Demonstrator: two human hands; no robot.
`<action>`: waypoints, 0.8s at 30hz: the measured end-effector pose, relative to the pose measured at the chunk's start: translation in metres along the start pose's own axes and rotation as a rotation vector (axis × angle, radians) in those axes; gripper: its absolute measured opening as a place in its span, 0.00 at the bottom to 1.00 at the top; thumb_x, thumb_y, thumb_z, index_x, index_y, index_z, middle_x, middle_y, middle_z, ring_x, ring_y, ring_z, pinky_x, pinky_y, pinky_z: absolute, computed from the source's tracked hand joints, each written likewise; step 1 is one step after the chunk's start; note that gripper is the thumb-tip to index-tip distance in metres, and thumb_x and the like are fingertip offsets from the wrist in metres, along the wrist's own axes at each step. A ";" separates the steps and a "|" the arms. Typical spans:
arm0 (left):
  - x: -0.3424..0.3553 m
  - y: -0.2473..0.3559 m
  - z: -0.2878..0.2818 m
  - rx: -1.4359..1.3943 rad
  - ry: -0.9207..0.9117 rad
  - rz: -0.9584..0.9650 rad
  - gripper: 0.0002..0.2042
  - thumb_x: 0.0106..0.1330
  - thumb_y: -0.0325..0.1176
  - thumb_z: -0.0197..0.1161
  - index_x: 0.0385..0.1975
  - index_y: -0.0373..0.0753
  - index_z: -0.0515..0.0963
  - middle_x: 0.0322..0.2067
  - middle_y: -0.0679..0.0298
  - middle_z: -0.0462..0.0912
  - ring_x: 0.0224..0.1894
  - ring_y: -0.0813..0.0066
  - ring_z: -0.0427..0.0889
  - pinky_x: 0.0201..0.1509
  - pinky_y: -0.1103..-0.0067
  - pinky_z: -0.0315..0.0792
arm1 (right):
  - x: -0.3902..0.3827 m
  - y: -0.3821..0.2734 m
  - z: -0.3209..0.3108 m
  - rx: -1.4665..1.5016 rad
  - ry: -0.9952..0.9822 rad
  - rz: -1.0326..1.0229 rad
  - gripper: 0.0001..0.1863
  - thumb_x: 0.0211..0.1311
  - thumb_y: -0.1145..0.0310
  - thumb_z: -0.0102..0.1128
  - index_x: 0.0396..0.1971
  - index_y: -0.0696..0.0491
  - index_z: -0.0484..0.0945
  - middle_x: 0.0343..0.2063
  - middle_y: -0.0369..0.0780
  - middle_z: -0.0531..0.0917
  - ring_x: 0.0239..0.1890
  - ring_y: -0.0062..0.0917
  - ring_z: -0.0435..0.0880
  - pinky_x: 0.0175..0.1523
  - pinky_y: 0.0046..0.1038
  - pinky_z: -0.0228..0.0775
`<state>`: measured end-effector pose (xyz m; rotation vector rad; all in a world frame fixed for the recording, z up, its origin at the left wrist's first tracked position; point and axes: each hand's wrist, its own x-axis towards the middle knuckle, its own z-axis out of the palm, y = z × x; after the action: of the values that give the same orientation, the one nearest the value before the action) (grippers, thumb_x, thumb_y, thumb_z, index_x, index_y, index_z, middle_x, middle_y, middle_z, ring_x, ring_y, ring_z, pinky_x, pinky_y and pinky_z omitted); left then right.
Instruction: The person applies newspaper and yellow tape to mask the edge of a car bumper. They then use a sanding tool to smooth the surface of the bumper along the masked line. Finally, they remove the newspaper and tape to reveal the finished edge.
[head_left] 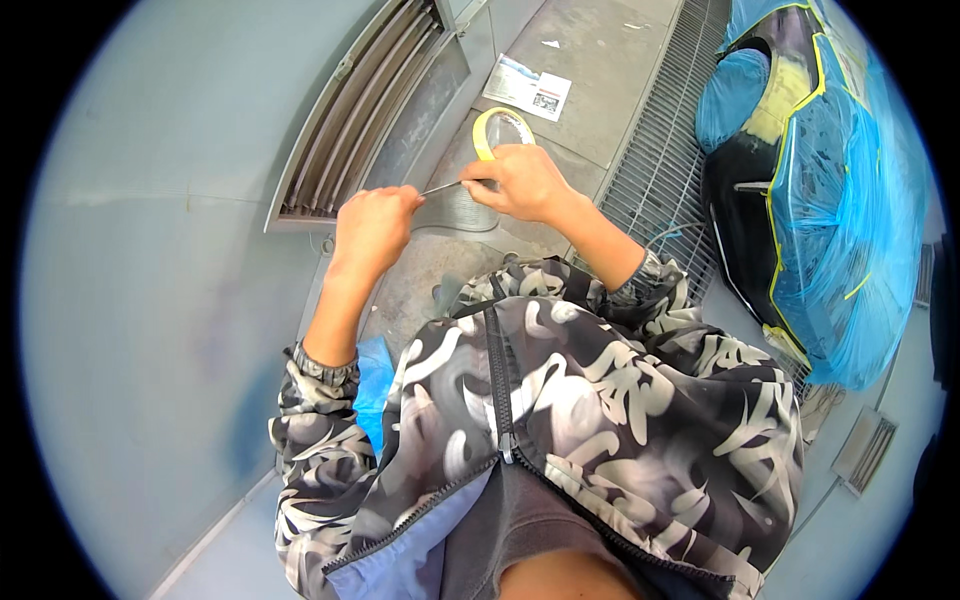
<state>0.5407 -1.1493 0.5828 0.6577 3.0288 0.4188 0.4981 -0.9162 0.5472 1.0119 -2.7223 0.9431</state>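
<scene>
A thin dark strip runs between my two hands. My left hand is closed, with one end of the strip at its fingers. Opposite it, my right hand pinches the other end between thumb and fingers. Against the far side of the right hand is a roll of yellow tape, partly covered by that hand; whether the hand also holds it, I cannot tell. Below the strip shows a grey, ribbed rounded thing, its kind unclear.
At the left, a louvred vent is set in the pale wall. A printed leaflet lies on the floor beyond the tape. Along the right runs a metal floor grate, beside a dark car body covered in blue plastic film edged with yellow tape.
</scene>
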 end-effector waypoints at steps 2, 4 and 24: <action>-0.005 -0.004 -0.004 0.029 -0.085 -0.083 0.09 0.66 0.35 0.56 0.28 0.36 0.77 0.27 0.53 0.81 0.33 0.49 0.80 0.36 0.60 0.73 | -0.007 0.011 0.004 0.003 -0.008 0.025 0.08 0.55 0.60 0.61 0.31 0.45 0.85 0.20 0.41 0.80 0.27 0.36 0.81 0.32 0.37 0.72; -0.005 -0.006 -0.011 0.057 -0.169 -0.145 0.09 0.66 0.35 0.56 0.30 0.37 0.78 0.29 0.54 0.82 0.34 0.50 0.80 0.36 0.60 0.73 | -0.010 0.021 0.010 0.021 0.016 0.037 0.07 0.55 0.61 0.62 0.30 0.46 0.85 0.19 0.42 0.80 0.26 0.37 0.80 0.32 0.38 0.72; 0.017 0.017 0.046 -0.110 0.019 0.049 0.10 0.64 0.33 0.58 0.24 0.34 0.75 0.26 0.50 0.78 0.35 0.47 0.77 0.44 0.59 0.69 | -0.004 -0.005 0.013 -0.004 -0.015 -0.010 0.08 0.48 0.62 0.60 0.20 0.50 0.79 0.18 0.40 0.79 0.25 0.40 0.80 0.30 0.42 0.72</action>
<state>0.5350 -1.1157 0.5438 0.7261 2.9856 0.5913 0.5062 -0.9247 0.5380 1.0350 -2.7275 0.9321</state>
